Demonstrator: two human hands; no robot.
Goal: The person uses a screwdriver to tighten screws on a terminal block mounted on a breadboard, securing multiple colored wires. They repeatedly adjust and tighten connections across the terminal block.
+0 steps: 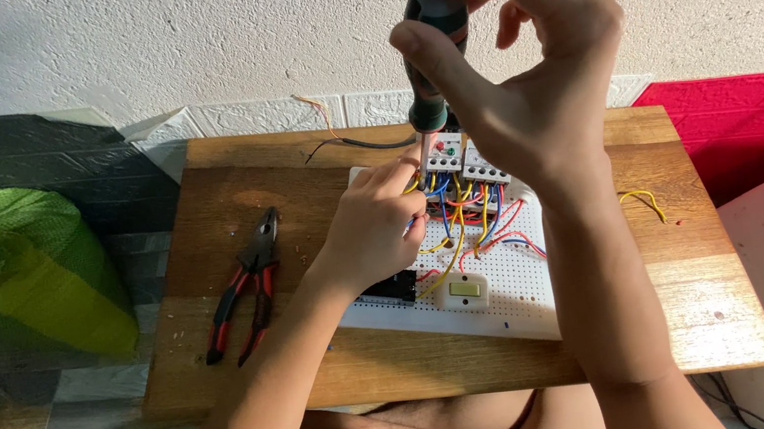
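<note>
So, right hand [532,74] wrapped tight round green-handled screwdriver [428,59], tip down on white perforated board [512,286]. Left hand [369,231] pinching coloured wires [473,222] there. Red pliers [248,288] left of board.

Perforated board [512,291] on the wooden table [224,366], pliers [248,288] left of the board, sack [21,270] left of the table, loose wire [644,202] right of the board

We see the right hand [532,74] gripping an upright screwdriver [428,59] over the wired board [512,286], the left hand [374,230] pinching wires [478,221]; pliers [248,288] lie left on the bench [229,186].
</note>
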